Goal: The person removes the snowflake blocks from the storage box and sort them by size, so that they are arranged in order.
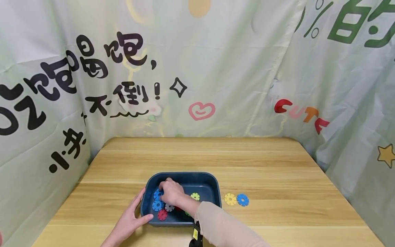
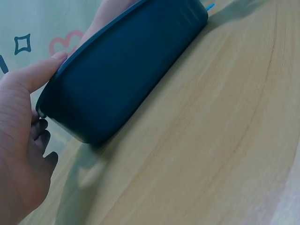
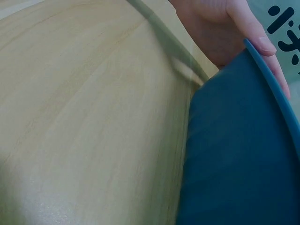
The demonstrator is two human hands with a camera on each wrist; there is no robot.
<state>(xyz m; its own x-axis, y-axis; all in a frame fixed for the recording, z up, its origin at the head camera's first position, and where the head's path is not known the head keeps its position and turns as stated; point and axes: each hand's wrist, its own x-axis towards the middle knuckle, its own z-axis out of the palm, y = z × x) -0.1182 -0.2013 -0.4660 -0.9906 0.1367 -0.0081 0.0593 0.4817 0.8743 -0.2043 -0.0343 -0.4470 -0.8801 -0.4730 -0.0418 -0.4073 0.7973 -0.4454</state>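
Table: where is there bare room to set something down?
Behind the tray, up to the back curtain; right of the loose blue disc, to the right curtain; and left of the left hand, toward the left curtain. Crowded: the tray's left end, where the right hand is among discs.

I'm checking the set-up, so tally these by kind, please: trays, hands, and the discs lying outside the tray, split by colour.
Tray: 1
Hands: 2 (left hand, right hand)
Yellow disc outside: 1
Blue disc outside: 1
Total: 5
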